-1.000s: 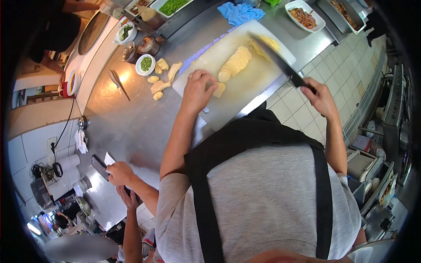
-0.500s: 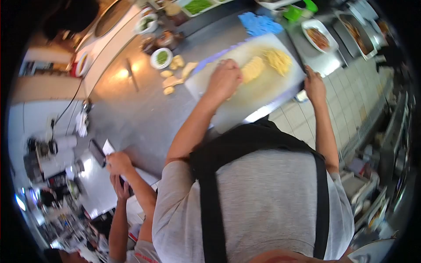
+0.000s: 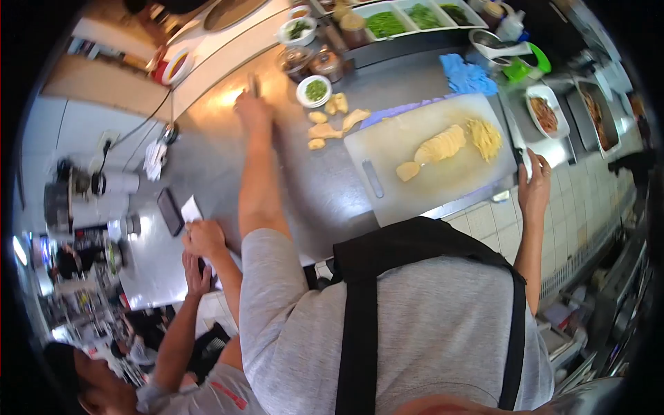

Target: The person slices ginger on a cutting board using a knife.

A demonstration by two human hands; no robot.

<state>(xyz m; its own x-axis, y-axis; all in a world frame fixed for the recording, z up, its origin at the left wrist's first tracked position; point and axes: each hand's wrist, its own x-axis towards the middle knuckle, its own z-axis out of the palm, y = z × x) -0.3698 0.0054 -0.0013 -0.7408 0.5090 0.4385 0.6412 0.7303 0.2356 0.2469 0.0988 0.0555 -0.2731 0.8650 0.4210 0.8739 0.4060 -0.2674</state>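
My left hand reaches across the steel counter, its fingers closed around a small, slim utensil whose upper end shows. My right hand grips the handle of a large knife, beside the right edge of the white cutting board. On the board lie a row of overlapping pale yellow slices, one separate slice and a heap of thin yellow strips. Several pale yellow pieces sit left of the board, near a white bowl of chopped greens.
A blue cloth is behind the board. Trays of greens stand at the back, a white dish of food at right. At lower left, a co-worker's hands are near a dark phone-like object.
My left hand has left the board and stretched left to the small utensil. The knife has come down from over the board to its right side. The view has shifted left.
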